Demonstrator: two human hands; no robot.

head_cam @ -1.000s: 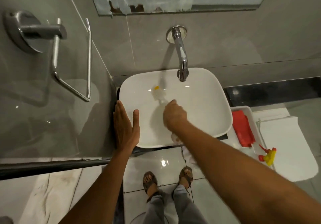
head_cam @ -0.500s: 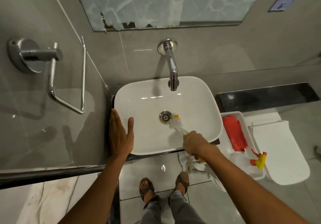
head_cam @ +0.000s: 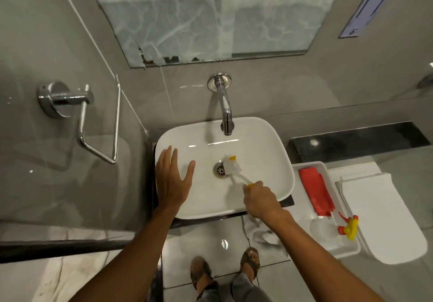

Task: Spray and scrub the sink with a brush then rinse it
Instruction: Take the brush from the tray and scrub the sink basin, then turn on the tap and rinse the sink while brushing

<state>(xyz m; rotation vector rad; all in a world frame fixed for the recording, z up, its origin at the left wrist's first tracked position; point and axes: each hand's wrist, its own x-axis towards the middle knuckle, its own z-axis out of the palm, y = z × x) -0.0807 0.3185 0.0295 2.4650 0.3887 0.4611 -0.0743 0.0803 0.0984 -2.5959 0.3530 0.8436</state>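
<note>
A white rectangular sink (head_cam: 264, 137) sits below a chrome wall tap (head_cam: 225, 112), with a metal drain (head_cam: 219, 170) at its middle. My right hand (head_cam: 260, 199) grips the handle of a white brush with yellow tips (head_cam: 232, 166), whose head rests just right of the drain. My left hand (head_cam: 172, 180) lies flat with fingers spread on the sink's left rim and inner wall. A spray bottle with a yellow and red trigger (head_cam: 346, 226) lies in a white tray (head_cam: 351, 251) to the right.
A red cloth (head_cam: 315, 190) lies in the same tray. A white toilet lid (head_cam: 386, 219) is at the right. A chrome towel ring (head_cam: 93, 119) hangs on the left wall beside a glass partition. My sandalled feet (head_cam: 225, 271) stand on wet floor tiles.
My right hand has pulled back from the sink's far side toward the near right, so the brush head now sits by the drain. My left hand has slid inward onto the basin.
</note>
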